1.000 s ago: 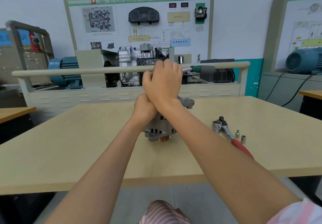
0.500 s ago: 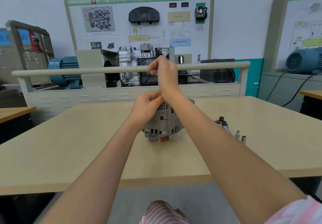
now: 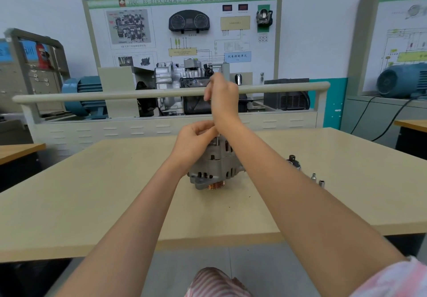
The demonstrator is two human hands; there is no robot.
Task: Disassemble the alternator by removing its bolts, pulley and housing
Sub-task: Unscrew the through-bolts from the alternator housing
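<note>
The grey alternator (image 3: 216,169) stands on the table (image 3: 92,204) with its copper-coloured pulley (image 3: 215,185) facing down. My left hand (image 3: 196,138) sits on the alternator's top left edge, fingers curled and pinching at its rim. My right hand (image 3: 223,95) is raised above the alternator with its fingers curled around a screwdriver handle. The tool is almost wholly hidden behind my hand and wrist. My right forearm crosses in front of the alternator's right side.
To the right of the alternator lie a ratchet wrench head (image 3: 292,159) and two small sockets (image 3: 313,177) (image 3: 321,183). A training bench with a long rail (image 3: 138,94) stands behind the table. Another desk (image 3: 20,150) is at the left.
My right hand has turned and lifted, so the green screwdriver handle that stuck out to the right is now hidden. My left hand has come out from under it, onto the alternator's top.
</note>
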